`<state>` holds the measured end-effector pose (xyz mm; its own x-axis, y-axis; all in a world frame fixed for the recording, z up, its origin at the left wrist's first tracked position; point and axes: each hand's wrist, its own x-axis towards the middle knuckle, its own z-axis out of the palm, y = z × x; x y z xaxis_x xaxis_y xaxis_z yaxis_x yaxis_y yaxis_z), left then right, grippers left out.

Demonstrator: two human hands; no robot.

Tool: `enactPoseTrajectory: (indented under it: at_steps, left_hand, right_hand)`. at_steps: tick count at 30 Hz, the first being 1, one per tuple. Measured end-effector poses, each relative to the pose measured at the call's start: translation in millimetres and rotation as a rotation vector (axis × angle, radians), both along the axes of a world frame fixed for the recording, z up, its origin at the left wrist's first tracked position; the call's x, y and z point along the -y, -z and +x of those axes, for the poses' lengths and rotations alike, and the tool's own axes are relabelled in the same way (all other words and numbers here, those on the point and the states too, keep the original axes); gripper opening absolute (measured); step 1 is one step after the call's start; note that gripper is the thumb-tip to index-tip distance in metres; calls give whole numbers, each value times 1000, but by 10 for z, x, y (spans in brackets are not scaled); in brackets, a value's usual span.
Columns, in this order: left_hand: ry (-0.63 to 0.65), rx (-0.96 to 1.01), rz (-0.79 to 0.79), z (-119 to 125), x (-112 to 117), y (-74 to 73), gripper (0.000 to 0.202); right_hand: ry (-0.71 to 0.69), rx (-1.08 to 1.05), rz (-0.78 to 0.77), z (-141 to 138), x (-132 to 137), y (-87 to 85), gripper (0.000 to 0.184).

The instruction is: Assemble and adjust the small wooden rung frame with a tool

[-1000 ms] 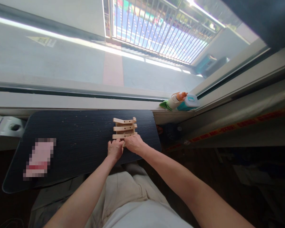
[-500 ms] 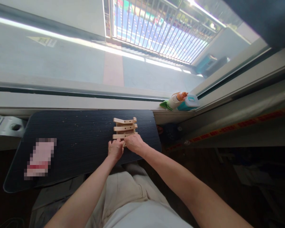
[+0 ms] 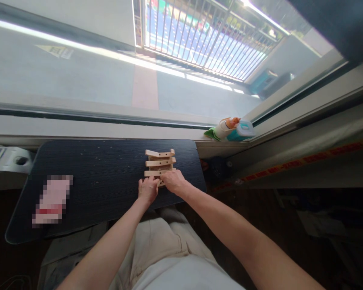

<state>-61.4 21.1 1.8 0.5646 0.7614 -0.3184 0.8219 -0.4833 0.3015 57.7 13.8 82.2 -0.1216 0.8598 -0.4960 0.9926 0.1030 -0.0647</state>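
Observation:
A small slatted rack of pale wood [image 3: 160,163] lies near the right end of the black table [image 3: 108,173]. Its curved crosspieces have dark round holes and are joined by wooden sides. My left hand [image 3: 148,189] is closed at the left end of the nearest crosspiece, fingertips against the wood. Beside it, my right hand [image 3: 173,181] grips the near part of the rack, fingers curled and knuckles up. Between the hands a short stretch of that crosspiece shows. What lies under the right fingers is hidden.
A blurred pink item [image 3: 52,199] lies on the table's left side. On the window sill stand a white bottle with an orange top [image 3: 225,128] and a teal box with a clear lid [image 3: 241,131]. A white slotted object [image 3: 9,159] is left of the table.
My right hand has shifted slightly, and a little more of the nearest crosspiece shows between my hands. The left hand and the rack stay nearly where they were.

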Motion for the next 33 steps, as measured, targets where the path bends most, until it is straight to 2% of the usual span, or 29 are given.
enactPoseTrajectory:
  at_steps: [9,17,25,29,33]
  left_hand:
    - [19,14,28,-13,-8,29,23]
    - [16,23,27,-12,-3,50,22]
    - [27,16,31,-13,-5,23,20]
    - [41,27,15,-27,-20,15,22]
    - [63,32,-2,-42,-23,6,26]
  right_hand:
    - [76,16,-57,-14,-4,-31,23]
    - [-66,-18,-12,-51,4,10,26]
    - [94,-11,-58,-23,-11,-12,23]
    - [183,-14,-80,89,42,-42,28]
    - [208,-32,-64,171,97,-69,30]
